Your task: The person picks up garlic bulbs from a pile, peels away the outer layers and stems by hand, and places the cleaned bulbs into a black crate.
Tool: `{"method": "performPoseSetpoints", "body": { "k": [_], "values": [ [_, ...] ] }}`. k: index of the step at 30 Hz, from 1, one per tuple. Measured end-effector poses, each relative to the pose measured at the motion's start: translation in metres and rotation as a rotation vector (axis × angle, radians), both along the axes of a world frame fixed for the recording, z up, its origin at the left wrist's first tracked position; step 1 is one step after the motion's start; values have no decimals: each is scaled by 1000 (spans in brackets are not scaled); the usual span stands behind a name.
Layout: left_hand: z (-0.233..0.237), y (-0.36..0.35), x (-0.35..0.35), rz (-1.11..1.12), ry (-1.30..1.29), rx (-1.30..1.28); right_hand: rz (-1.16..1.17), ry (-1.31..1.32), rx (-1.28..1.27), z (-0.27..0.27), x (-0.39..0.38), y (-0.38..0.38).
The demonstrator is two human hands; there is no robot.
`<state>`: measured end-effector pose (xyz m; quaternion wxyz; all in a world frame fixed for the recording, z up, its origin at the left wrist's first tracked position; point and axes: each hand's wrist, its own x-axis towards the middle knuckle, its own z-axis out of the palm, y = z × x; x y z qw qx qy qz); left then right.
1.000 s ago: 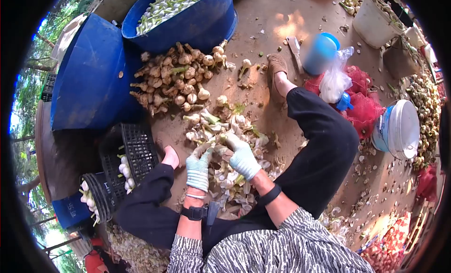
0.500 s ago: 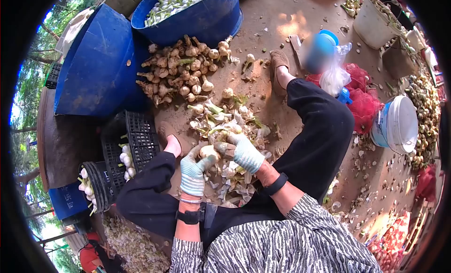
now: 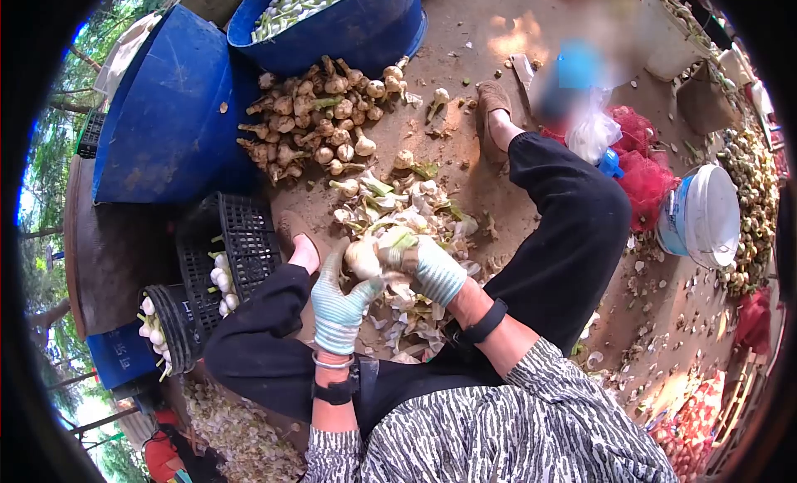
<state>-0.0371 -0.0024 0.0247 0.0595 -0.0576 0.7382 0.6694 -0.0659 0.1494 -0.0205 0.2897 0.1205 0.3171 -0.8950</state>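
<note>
My left hand [image 3: 340, 304], in a striped glove, is closed round a pale garlic bulb [image 3: 362, 259] between my knees. My right hand [image 3: 432, 269], gloved too, pinches at the bulb's right side, where its fingertips are blurred and leafy skin hides part of them. Under and beyond both hands lies a heap of peeled skins [image 3: 415, 202]. Farther off, a pile of untrimmed bulbs with brown stems [image 3: 320, 122] rests on the ground against a blue tub [image 3: 357, 34].
Black crates [image 3: 249, 234] with white bulbs stand at left, beside a large blue container [image 3: 166, 109]. At right are a white bucket [image 3: 710, 217], red netting [image 3: 643, 192], a plastic bag [image 3: 594, 136] and a bladed tool [image 3: 523, 72]. A person in red [image 3: 159, 456] is at lower left.
Both hands have shifted slightly with the bulb, which now shows more of its pale side. My left hand's fingers have opened wider around it.
</note>
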Motion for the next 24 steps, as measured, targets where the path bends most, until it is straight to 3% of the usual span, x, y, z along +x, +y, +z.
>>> {"method": "performPoseSetpoints", "body": {
  "k": [2, 4, 6, 7, 8, 10, 12, 14, 16, 18, 22, 23, 24],
  "values": [
    [-9, -10, 4, 133, -58, 29, 133, 260, 208, 10, 0, 5],
    [-8, -12, -3, 318, -304, 447, 216, 306, 286, 13, -1, 10],
    [7, 2, -15, 387, -308, 364, 252, 536, 467, 9, 2, 10],
    [1, -6, -22, 320, -462, 389, 191, 582, 588, 2, 5, 8],
    [-6, -10, -25, 277, -444, 309, 187, 584, 591, -4, 6, 8],
    [-17, -7, -30, 70, 15, -449, 198, 337, 488, -14, 9, 7],
    [-17, -7, -25, 76, 44, -449, 72, 318, 489, -23, 11, 1],
    [-14, -4, -18, 92, -136, -81, 58, -69, 204, -14, 8, 5],
    [-24, -5, -19, 16, -8, -331, 90, -23, 307, -13, 8, 1],
    [-28, -9, -24, 170, -383, 112, 39, 236, 607, -17, 14, -4],
    [-31, -8, -31, 125, -450, 173, 28, 200, 562, -16, 15, -1],
    [-32, 1, -31, 105, -386, 193, -38, 378, 875, -10, 16, -3],
    [-33, 8, -30, 89, -322, 211, -39, 373, 873, -13, 18, -6]
  ]
}}
